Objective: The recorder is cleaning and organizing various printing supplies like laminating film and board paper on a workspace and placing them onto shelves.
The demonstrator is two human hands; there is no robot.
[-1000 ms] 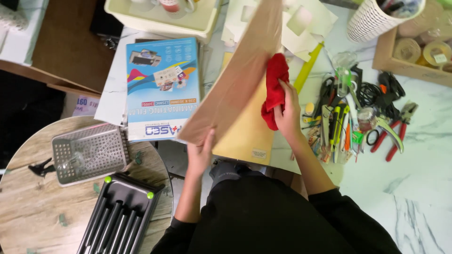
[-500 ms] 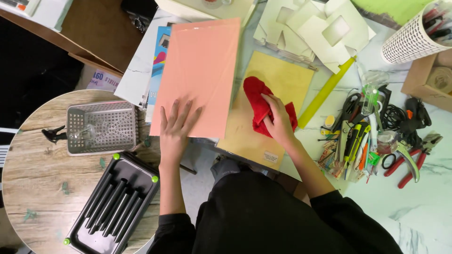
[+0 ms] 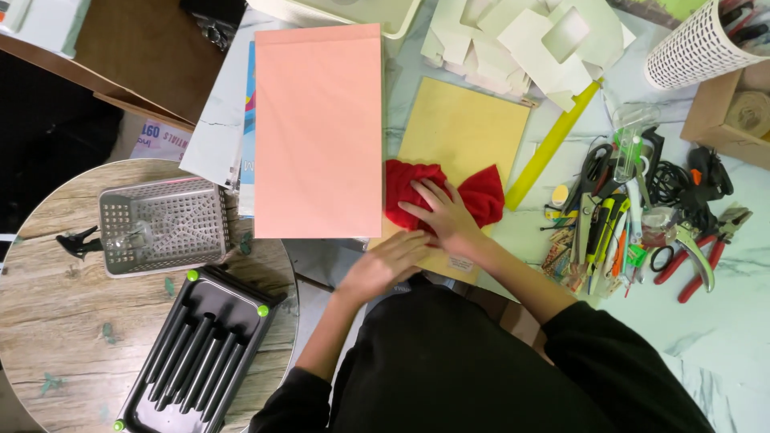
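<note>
Fingers: on my right hand (image 3: 443,218) they lie spread and flat on the red cloth (image 3: 445,199), pressing it down; those of my left hand (image 3: 391,261) are loosely curled together at the near edge of the yellow board (image 3: 461,136), gripping nothing that I can see.
Round table: at far left I see a grey mesh basket (image 3: 164,225) and a black slotted tray (image 3: 200,349), both apart from my hands, set aside out of the working space.
Pink sheet: the pink sheet (image 3: 318,128) lies flat just left of the board, over a stack of printed papers, beside my left hand but not under it.
Red cloth: bunched on the lower part of the yellow board, under my right palm; flat pressure suits rubbing the surface, I judge.
Yellow board: flat on the marble top, its near edge by my left hand, which looks placed to steady it.
Tool heap: pliers (image 3: 699,258), cutters and cables lie to the right, near but untouched.
White basket: the white perforated basket (image 3: 696,50) stands at the far right corner, well apart.
</note>
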